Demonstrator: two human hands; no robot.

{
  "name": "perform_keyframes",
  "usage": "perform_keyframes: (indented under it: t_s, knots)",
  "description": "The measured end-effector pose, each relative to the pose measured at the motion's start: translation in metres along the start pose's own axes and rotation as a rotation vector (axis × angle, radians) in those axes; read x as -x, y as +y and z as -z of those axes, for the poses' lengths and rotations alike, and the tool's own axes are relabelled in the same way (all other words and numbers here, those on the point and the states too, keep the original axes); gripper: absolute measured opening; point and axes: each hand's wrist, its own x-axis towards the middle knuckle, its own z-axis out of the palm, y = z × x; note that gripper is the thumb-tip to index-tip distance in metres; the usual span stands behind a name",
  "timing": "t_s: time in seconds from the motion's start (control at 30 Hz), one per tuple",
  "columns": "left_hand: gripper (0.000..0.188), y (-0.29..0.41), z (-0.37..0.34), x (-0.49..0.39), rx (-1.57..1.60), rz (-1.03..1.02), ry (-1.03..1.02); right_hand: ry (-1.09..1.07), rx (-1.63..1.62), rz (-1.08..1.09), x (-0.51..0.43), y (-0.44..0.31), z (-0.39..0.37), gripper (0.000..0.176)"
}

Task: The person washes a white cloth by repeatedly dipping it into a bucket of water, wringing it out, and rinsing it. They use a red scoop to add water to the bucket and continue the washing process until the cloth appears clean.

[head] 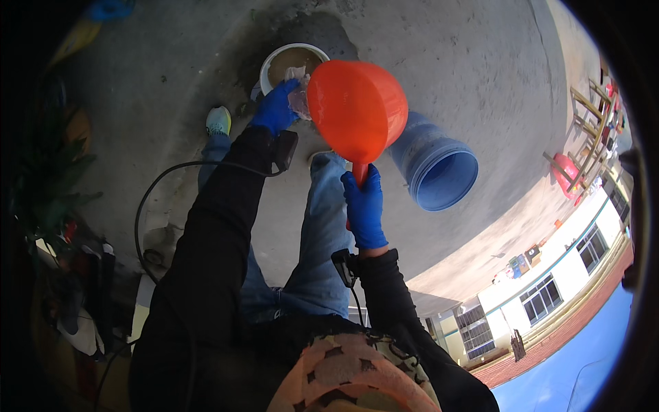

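My right hand (364, 207), in a blue glove, is closed around the handle of a large orange plastic dipper (355, 108), whose bowl is held up ahead of me. My left hand (276, 109), also gloved in blue, holds a wet, pale translucent cloth or sheet (299, 98) over the near edge of a white bucket (264, 77). Murky brownish liquid (288, 59) stands in the bucket. The dipper's bowl covers part of the bucket's right rim. What the dipper contains cannot be seen.
A blue plastic barrel (443, 165) lies on the concrete floor at the right, its mouth towards me. Wet floor (329, 33) surrounds the bucket. Dark cables run along both my sleeves. A plant (51, 190) stands at the left, wooden furniture (587, 134) at the far right.
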Motion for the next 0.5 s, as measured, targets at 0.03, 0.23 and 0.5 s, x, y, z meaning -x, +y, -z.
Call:
perform_keyframes:
  t_s: [0.03, 0.23, 0.5]
  knots:
    - [0.034, 0.001, 0.0, -0.001, 0.119, 0.066, 0.017, -0.014, -0.029, -0.071, 0.001, -0.004, 0.0, 0.044]
    - [0.036, 0.011, -0.003, 0.004, -0.225, -0.013, 0.044, -0.147, -0.383, -0.172, 0.006, -0.024, 0.006, 0.037]
    - [0.031, 0.017, -0.011, -0.003, -0.37, -0.085, 0.13, -0.131, -0.408, -0.192, 0.006, -0.035, 0.014, 0.032]
